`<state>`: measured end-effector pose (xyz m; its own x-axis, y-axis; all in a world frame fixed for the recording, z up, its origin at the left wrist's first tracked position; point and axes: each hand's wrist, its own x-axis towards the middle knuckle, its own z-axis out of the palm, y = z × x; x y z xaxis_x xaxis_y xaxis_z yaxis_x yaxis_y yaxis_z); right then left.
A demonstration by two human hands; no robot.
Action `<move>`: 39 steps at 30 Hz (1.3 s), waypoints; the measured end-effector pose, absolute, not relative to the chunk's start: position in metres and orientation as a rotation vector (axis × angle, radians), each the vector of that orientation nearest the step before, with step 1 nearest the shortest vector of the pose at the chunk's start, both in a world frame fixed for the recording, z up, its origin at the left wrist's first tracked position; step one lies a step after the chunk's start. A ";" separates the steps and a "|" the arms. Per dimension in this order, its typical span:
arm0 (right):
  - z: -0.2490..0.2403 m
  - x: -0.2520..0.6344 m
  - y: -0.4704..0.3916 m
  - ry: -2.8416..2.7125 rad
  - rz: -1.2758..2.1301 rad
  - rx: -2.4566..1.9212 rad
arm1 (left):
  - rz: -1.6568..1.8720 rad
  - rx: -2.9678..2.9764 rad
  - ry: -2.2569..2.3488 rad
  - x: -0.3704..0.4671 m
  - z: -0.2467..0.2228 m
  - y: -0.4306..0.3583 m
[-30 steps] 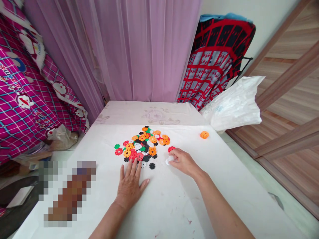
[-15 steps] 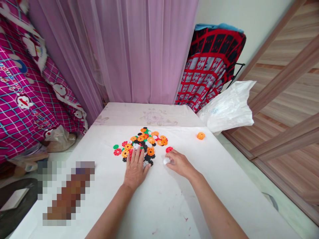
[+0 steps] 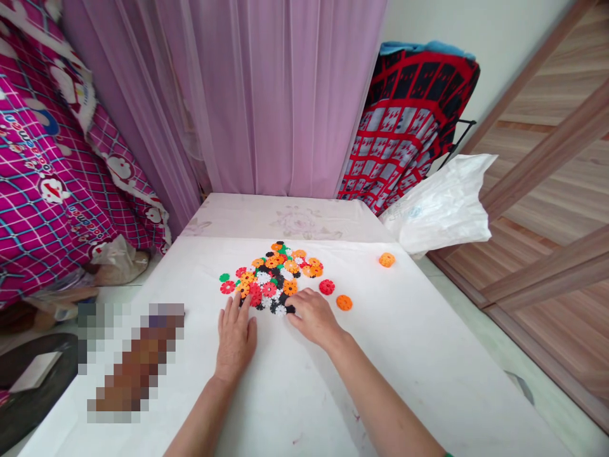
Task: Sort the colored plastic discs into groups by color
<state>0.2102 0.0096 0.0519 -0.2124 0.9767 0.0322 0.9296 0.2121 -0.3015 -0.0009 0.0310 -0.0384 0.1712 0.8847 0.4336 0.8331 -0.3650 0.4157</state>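
A pile of flower-shaped plastic discs (image 3: 269, 289) in orange, red, black, white and green lies on the white-covered table. At its near left edge rests my left hand (image 3: 236, 336), open, fingertips touching the discs. My right hand (image 3: 314, 317) is at the near right edge, thumb and fingers closed around a black disc (image 3: 289, 309) that they partly cover. Beside that disc is a white disc (image 3: 280, 310). To the right of the pile sit a red disc (image 3: 327, 287) and an orange disc (image 3: 344, 302), apart from each other.
Farther right lies an orange stack of discs (image 3: 387, 259). A white plastic bag (image 3: 442, 206) is at the table's right back edge. Purple curtains (image 3: 285, 95) hang behind the table (image 3: 419, 355). A blurred-out patch (image 3: 137, 362) covers something at the left.
My right hand has moved left from beside the red disc to the pile, and the white piece it held no longer shows in it. An orange disc is uncovered. My left hand slid left.
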 end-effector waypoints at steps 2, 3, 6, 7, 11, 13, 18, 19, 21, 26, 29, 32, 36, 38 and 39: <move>0.047 0.198 0.015 -2.320 0.300 -1.843 | 0.970 2.336 1.718 0.000 -0.038 0.031; 0.044 0.194 0.018 -2.336 0.293 -1.860 | 0.968 2.338 1.714 0.000 -0.038 0.031; 0.037 0.188 0.022 -2.324 0.281 -1.904 | 0.940 2.355 1.696 0.000 -0.036 0.030; 0.035 0.188 0.023 -2.305 0.292 -1.914 | 0.929 2.360 1.687 0.000 -0.035 0.029; 0.032 0.186 0.026 -2.217 0.386 -1.960 | 0.911 2.355 1.670 0.000 -0.034 0.029; 0.033 0.186 0.026 -2.211 0.381 -1.975 | 0.914 2.349 1.675 0.000 -0.034 0.029; 0.040 0.182 0.028 -2.273 0.349 -2.011 | 0.925 2.340 1.669 0.000 -0.033 0.029; 0.043 0.181 0.029 -2.273 0.356 -2.030 | 0.932 2.335 1.667 0.000 -0.033 0.029; 0.047 0.177 0.030 -2.262 0.361 -2.068 | 0.944 2.325 1.661 0.000 -0.033 0.029; 0.053 0.167 0.031 -2.220 0.322 -2.148 | 0.963 2.318 1.654 -0.001 -0.035 0.030; 0.053 0.163 0.033 -2.197 0.316 -2.179 | 0.962 2.327 1.648 -0.001 -0.035 0.030; 0.051 0.161 0.035 -2.187 0.331 -2.174 | 0.957 2.324 1.645 -0.001 -0.034 0.030; 0.054 0.169 0.030 -2.143 0.341 -2.144 | 0.950 2.329 1.653 -0.001 -0.032 0.030; 0.059 0.184 0.023 -2.062 0.349 -2.137 | 0.939 2.340 1.656 -0.001 -0.031 0.029; 0.062 0.195 0.018 -2.008 0.352 -2.136 | 0.934 2.344 1.658 0.000 -0.031 0.029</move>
